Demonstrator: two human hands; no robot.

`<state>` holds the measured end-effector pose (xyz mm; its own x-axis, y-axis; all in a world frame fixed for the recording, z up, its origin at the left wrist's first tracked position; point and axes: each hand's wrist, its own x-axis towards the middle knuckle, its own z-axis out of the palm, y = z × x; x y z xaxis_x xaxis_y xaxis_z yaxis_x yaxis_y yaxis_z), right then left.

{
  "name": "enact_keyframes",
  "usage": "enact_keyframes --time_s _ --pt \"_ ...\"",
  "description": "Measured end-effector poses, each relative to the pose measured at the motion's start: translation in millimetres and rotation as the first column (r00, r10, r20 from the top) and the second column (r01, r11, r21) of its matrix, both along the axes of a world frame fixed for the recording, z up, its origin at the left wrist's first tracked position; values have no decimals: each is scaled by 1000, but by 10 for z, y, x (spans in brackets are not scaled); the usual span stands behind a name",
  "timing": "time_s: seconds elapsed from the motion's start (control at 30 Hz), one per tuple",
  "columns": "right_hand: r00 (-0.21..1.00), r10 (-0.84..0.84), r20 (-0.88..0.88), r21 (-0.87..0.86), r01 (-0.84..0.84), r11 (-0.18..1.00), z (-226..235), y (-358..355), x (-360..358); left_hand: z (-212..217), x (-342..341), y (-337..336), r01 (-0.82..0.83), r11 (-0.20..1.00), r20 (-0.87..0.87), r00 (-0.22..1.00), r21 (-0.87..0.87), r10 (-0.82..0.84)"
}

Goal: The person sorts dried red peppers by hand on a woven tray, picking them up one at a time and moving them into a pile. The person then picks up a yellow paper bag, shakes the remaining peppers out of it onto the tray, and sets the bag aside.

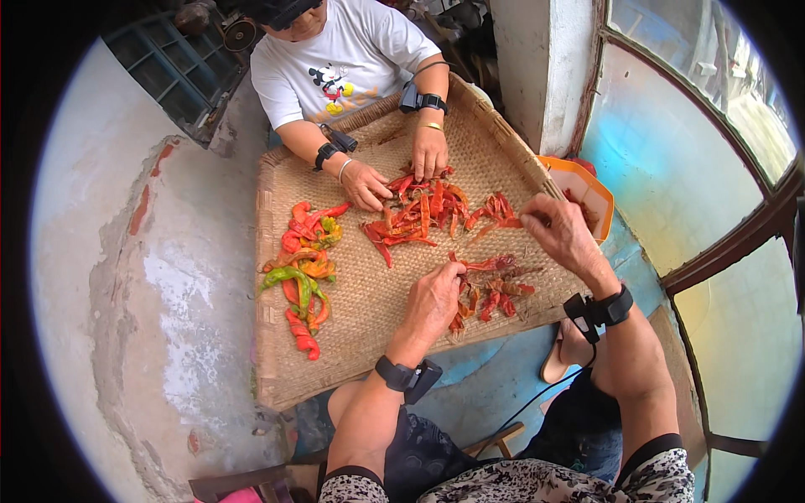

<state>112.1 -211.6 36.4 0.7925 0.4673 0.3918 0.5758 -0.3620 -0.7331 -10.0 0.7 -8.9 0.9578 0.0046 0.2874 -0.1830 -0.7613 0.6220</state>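
Note:
A large woven tray (360,310) lies in front of me with several piles of chili peppers on it. My left hand (433,298) is at the near pile, its fingertips closed on a dried red chili pepper (486,263). More shrivelled chilies (501,303) lie just right of that hand. Over the tray's right edge, my right hand (566,236) has its fingers curled and thumb bent inward; whatever they may hold is hidden. A small bunch of dried chilies (498,211) lies left of it. Both my wrists carry black strapped devices.
Across the tray, a person in a white shirt has both hands (366,184) in the central chili pile (423,214). Fresh red, orange and green peppers (303,277) line the tray's left side. An orange-rimmed container (602,194) stands beyond the right edge, beside the window (671,159).

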Motion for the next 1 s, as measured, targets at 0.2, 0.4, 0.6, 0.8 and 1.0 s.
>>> enact_keyframes --time_s 0.2,0.4,0.6,0.8,1.0 --pt "969 -246 10 270 234 934 -92 -207 371 3 1 14 7 1000 -9 1000 1 -7" --pt "783 -465 413 9 507 862 -162 -317 473 87 -29 39 -32 999 -67 997 -11 31" --pt "970 160 182 -612 -15 790 -394 194 36 141 -25 26 -48 999 -22 999 -6 48" --pt "939 316 135 -653 -155 741 -533 301 -23 222 -22 -18 -81 986 -56 996 -147 74" --pt "962 270 40 -641 -183 745 -422 349 -39 164 -25 87 -136 983 -32 991 -121 133"
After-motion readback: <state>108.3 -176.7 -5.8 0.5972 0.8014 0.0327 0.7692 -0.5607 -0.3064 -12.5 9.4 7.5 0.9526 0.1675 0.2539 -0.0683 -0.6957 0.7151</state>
